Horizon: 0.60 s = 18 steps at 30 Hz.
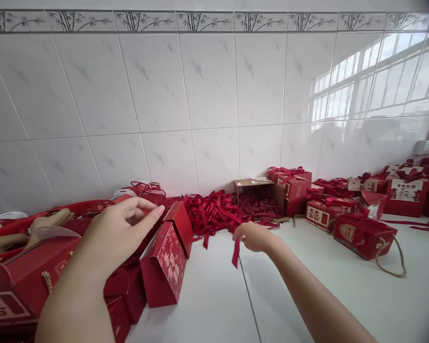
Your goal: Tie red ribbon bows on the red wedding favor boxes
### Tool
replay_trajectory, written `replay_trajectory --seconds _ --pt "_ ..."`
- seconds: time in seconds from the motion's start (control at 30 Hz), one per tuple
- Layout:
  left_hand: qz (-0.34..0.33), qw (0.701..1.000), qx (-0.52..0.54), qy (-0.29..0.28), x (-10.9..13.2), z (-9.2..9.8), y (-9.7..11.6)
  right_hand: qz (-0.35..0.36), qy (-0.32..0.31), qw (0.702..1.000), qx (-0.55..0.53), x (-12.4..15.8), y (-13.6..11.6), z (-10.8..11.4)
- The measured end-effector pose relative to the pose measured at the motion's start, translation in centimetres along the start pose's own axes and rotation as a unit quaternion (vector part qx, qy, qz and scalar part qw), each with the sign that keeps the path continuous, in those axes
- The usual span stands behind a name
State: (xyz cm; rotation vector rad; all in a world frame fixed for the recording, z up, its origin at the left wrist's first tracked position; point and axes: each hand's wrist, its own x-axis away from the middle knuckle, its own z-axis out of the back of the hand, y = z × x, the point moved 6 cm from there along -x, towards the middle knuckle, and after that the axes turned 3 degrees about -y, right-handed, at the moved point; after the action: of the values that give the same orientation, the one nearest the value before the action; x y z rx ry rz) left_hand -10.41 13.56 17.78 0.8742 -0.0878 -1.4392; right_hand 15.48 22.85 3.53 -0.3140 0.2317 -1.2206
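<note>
My right hand (252, 237) pinches a red ribbon (236, 254), whose end hangs down over the white table. Behind it lies a tangled heap of red ribbons (214, 207). My left hand (123, 228) is raised above the boxes on the left, fingers loosely bent and apart from the thumb, with nothing seen between them. Close to its right stands a red gift box (166, 267) with a slanted, patterned front and pale lettering. Another red box (181, 224) stands right behind that one. My left forearm hides part of the boxes beneath.
An open cardboard box (241, 195) of dark red pieces lies against the tiled wall (214, 85). Tied red boxes (295, 186) are stacked beside it. On the right sits a red box with a rope handle (364, 236), before more boxes. Red bags and boxes (43, 267) crowd the left.
</note>
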Motion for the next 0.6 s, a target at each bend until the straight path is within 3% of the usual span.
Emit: replay_trajectory --seconds 0.17,0.27,0.37,0.47,0.6 --pt "0.059 0.966 -0.182 -0.176 -2.1 -3.4 -3.4 -0.033 0.007 0.999 0.016 1.0 -0.2 1.3" --pt "0.047 0.948 -0.212 -0.234 -2.7 -6.2 -3.8 -0.043 0.023 0.998 0.029 2.2 -0.8 2.4" --pt "0.042 0.948 -0.213 -0.233 -3.1 -7.5 -3.8 -0.022 0.062 0.998 0.024 3.6 -2.1 3.6" --pt "0.019 0.963 -0.169 -0.207 -2.9 -7.0 -3.2 0.039 0.127 0.990 -0.040 4.9 -3.7 5.1" --pt "-0.077 0.981 0.046 -0.172 -1.0 -5.2 0.4 0.111 0.212 0.948 -0.208 6.0 -5.1 6.6"
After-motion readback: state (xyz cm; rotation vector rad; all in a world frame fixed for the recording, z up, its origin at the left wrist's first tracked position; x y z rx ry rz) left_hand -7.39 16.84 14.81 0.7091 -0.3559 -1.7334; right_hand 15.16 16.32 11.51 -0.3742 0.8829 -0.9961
